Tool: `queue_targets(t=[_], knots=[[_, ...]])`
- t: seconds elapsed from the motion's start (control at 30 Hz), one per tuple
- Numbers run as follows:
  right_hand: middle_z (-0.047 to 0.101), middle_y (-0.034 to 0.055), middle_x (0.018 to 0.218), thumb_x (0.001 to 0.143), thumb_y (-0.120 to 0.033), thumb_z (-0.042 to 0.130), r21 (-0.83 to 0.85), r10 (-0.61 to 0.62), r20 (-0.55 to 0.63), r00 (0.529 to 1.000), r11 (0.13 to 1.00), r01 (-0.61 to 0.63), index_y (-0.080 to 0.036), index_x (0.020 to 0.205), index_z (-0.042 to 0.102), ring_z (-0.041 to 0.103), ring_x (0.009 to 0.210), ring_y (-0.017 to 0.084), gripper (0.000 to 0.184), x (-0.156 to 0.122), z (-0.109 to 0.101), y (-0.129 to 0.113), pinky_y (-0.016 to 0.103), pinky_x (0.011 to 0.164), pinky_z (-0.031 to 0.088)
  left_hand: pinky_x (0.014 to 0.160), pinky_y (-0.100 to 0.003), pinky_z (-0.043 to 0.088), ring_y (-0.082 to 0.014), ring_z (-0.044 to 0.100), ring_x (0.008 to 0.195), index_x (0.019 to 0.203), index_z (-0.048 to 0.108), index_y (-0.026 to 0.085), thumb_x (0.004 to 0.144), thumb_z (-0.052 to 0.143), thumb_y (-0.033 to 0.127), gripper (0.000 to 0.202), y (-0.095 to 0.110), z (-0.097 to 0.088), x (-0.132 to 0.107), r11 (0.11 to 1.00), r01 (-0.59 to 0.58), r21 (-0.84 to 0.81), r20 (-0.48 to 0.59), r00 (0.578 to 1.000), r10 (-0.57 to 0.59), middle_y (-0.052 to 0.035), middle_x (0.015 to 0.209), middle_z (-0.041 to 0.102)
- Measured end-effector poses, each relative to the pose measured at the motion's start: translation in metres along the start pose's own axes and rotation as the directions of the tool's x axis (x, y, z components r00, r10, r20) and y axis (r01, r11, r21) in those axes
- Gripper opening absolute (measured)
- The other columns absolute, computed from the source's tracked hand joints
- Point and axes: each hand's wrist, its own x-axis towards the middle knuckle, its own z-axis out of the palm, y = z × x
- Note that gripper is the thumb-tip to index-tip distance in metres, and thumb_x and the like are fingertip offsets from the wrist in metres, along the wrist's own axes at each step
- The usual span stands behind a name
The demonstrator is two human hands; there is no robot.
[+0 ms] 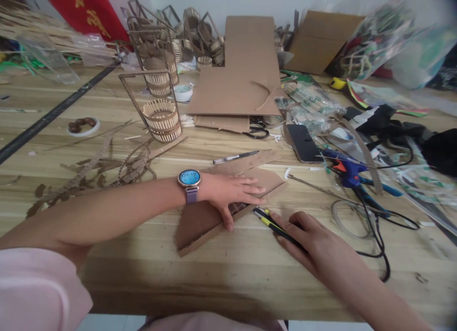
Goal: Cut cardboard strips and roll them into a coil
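Where left hand (235,187) presses, cardboard (200,221) brown, rough-edged.

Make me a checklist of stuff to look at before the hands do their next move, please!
1. Left hand spread flat on the cardboard piece: ok.
2. Right hand gripping the black-and-yellow cutter: ok.
3. Left fingers well away from the cutter's tip: not ok, they look very close.
4. Blade locked in place: cannot tell, it's too small to see.
5. Pen out of the cutter's way: ok, it lies beyond the cardboard.
6. Glue gun away from the cutter's tip: ok, it's off to the right.
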Motion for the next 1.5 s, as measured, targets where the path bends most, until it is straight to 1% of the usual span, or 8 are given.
queue_targets(t=[0.17,0.43,0.63,0.83,0.97,1.13,1.33,1.5], knots=[[0.063,0.0071,0.087,0.104,-0.036,0.032,-0.14,-0.071,-0.062,0.996,0.988,0.062,-0.018,0.132,0.061,0.069,0.073,0.017,0.044,-0.003,0.001,-0.003,0.023,0.051,0.057,0.124,-0.045,0.009,-0.0346,0.008,0.153,0.152,0.038,0.015,0.066,0.087,0.042,0.103,-0.001,0.001,0.001,0.999,-0.024,-0.027,-0.023,0.999,0.024,-0.0132,0.165,0.02],[0.062,0.0074,0.085,0.105,-0.032,0.031,-0.238,-0.115,-0.081,0.99,0.967,0.092,-0.017,0.132,0.06,0.068,0.073,0.016,0.043,-0.006,0.006,-0.014,0.019,0.046,0.052,0.124,-0.046,0.007,-0.0325,0.004,0.154,0.154,0.033,0.019,0.069,0.084,0.043,0.102,-0.001,0.001,0.0,1.0,0.0,-0.017,0.008,1.0,0.0,-0.01,0.166,0.016],[0.063,0.0081,0.085,0.103,-0.032,0.034,-0.273,-0.083,-0.065,0.994,0.96,0.062,-0.019,0.129,0.063,0.066,0.067,0.016,0.041,-0.002,0.009,-0.024,0.02,0.043,0.05,0.124,-0.045,0.007,-0.0325,0.002,0.154,0.154,0.032,0.016,0.07,0.084,0.045,0.103,-0.001,0.001,0.001,1.0,-0.006,-0.003,0.016,1.0,0.006,-0.0111,0.166,0.015],[0.063,0.0074,0.086,0.103,-0.029,0.036,-0.255,-0.123,-0.036,0.992,0.961,0.11,-0.018,0.137,0.056,0.067,0.073,0.017,0.041,-0.011,0.008,-0.027,0.02,0.046,0.052,0.124,-0.046,0.01,-0.0326,0.007,0.153,0.154,0.035,0.019,0.069,0.084,0.042,0.101,0.0,0.002,0.0,1.0,-0.003,-0.007,-0.019,1.0,0.003,-0.0117,0.165,0.018],[0.061,0.0064,0.084,0.104,-0.033,0.031,-0.233,-0.103,-0.056,0.993,0.969,0.087,-0.018,0.132,0.06,0.068,0.07,0.016,0.043,-0.011,0.005,-0.025,0.019,0.043,0.051,0.124,-0.047,0.012,-0.0327,0.01,0.153,0.152,0.039,0.022,0.069,0.084,0.041,0.096,0.007,0.004,-0.013,1.0,0.027,0.006,-0.028,0.999,-0.027,-0.0107,0.165,0.019],[0.06,0.0062,0.084,0.104,-0.035,0.032,-0.179,-0.088,-0.069,0.994,0.981,0.075,-0.018,0.133,0.059,0.069,0.07,0.015,0.043,-0.001,0.004,-0.026,0.019,0.046,0.054,0.122,-0.053,0.013,-0.0372,0.007,0.153,0.154,0.034,0.019,0.064,0.087,0.044,0.108,0.014,0.008,-0.03,0.999,0.047,0.011,0.018,0.999,-0.047,-0.0126,0.166,0.016],[0.061,0.0076,0.083,0.103,-0.03,0.032,-0.249,-0.127,-0.076,0.989,0.963,0.104,-0.016,0.129,0.062,0.068,0.067,0.017,0.042,0.0,0.005,-0.031,0.02,0.042,0.052,0.123,-0.048,0.013,-0.0359,0.009,0.153,0.153,0.037,0.021,0.06,0.089,0.045,0.11,0.011,0.01,-0.029,0.998,0.057,-0.009,-0.003,0.998,-0.057,-0.0098,0.166,0.018],[0.061,0.0068,0.082,0.101,-0.022,0.033,-0.312,-0.154,-0.071,0.986,0.942,0.125,-0.017,0.13,0.06,0.067,0.067,0.016,0.039,-0.003,0.006,-0.037,0.018,0.039,0.049,0.123,-0.05,0.012,-0.0365,0.008,0.153,0.153,0.036,0.02,0.06,0.089,0.046,0.11,0.01,0.011,-0.029,0.999,0.045,0.0,-0.004,0.999,-0.045,-0.0106,0.166,0.018]])
